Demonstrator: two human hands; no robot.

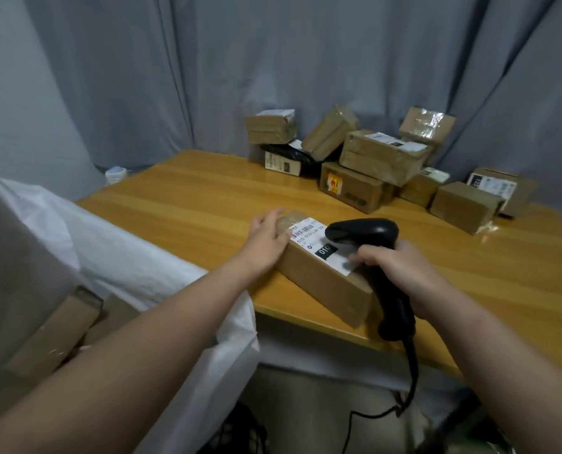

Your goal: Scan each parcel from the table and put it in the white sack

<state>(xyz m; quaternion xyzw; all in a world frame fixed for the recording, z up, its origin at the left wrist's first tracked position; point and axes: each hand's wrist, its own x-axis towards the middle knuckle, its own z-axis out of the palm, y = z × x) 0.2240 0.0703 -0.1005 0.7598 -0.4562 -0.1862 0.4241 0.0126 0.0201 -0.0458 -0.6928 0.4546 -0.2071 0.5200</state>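
A long brown cardboard parcel (322,283) with a white shipping label lies at the near edge of the wooden table (188,198). My left hand (268,239) rests on the parcel's far left end, fingers spread over its top. My right hand (394,267) grips the handle of a black barcode scanner (364,232), whose head points down at the label. The white sack (116,253) stands open to the left of the table, with brown parcels visible inside it at the lower left.
Several brown parcels (381,155) and a black bag are piled at the table's far right, against a grey curtain (207,77). The scanner's black cable (412,365) hangs down below the table edge to the floor.
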